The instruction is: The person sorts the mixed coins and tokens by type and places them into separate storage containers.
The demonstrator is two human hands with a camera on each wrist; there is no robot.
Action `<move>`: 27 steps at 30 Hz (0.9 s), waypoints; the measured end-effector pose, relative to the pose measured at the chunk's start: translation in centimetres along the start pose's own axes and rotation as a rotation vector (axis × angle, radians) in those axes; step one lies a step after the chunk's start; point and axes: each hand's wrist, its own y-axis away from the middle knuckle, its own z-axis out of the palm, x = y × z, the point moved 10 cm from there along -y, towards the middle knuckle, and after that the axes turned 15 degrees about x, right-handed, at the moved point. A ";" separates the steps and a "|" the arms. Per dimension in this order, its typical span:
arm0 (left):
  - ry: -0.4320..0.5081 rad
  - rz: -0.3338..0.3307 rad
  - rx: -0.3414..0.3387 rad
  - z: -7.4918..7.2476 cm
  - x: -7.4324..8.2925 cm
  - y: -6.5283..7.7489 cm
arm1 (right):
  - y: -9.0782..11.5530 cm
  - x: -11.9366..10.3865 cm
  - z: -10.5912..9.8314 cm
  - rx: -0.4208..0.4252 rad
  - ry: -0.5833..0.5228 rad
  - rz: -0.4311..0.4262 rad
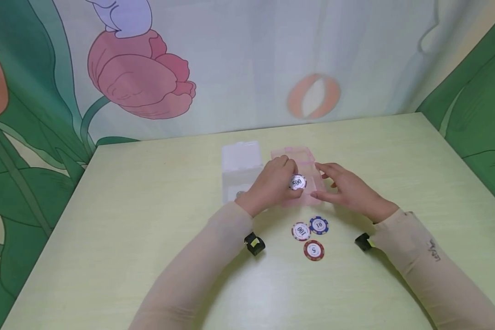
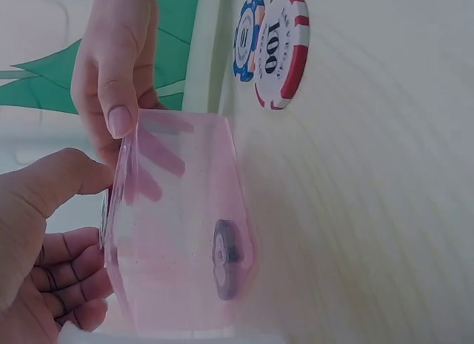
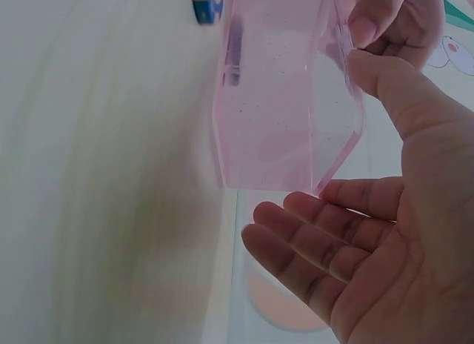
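Note:
My left hand (image 1: pixel 274 181) pinches a white poker chip marked 500 (image 1: pixel 298 182) between thumb and fingers, over a clear pink plastic box (image 1: pixel 303 156). The box stands with its lid tipped back. A dark-edged chip (image 2: pixel 226 259) shows through its wall, low inside. At the right side of the box is my right hand (image 1: pixel 350 190), fingers extended and spread, thumb at the near rim and index finger by the far corner. Three chips lie in front of the box: a red-and-white 100 (image 1: pixel 301 231), a blue 10 (image 1: pixel 319 225) and a red 5 (image 1: pixel 314 250).
A white translucent box (image 1: pixel 242 156) with its lid up stands just left of the pink one, partly behind my left forearm; something small and round (image 1: pixel 239 194) shows in it. The pale table (image 1: pixel 148 229) meets a printed curtain (image 1: pixel 239 68) at the back.

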 end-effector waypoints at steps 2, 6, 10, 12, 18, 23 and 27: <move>0.005 -0.010 -0.012 0.4 0.1 -0.4 | 0.0 0.0 0.0 0.003 -0.006 -0.010; -0.001 -0.020 -0.036 1.2 0.1 -0.8 | 0.0 0.0 0.1 0.001 -0.013 -0.019; -0.007 -0.031 -0.055 1.8 0.0 -1.2 | 0.0 0.1 0.0 -0.002 -0.009 -0.015; 0.002 -0.042 -0.064 2.1 0.0 -1.4 | 0.0 0.0 -0.1 0.000 -0.013 -0.014; -0.005 -0.041 -0.099 2.7 0.4 -1.9 | 0.0 -0.1 -0.1 0.004 -0.019 -0.027; -0.020 -0.040 -0.112 3.2 0.6 -2.2 | 0.0 -0.1 0.0 0.018 -0.023 -0.050; -0.025 -0.045 -0.123 3.3 0.6 -2.2 | 0.0 -0.1 -0.1 0.019 -0.023 -0.051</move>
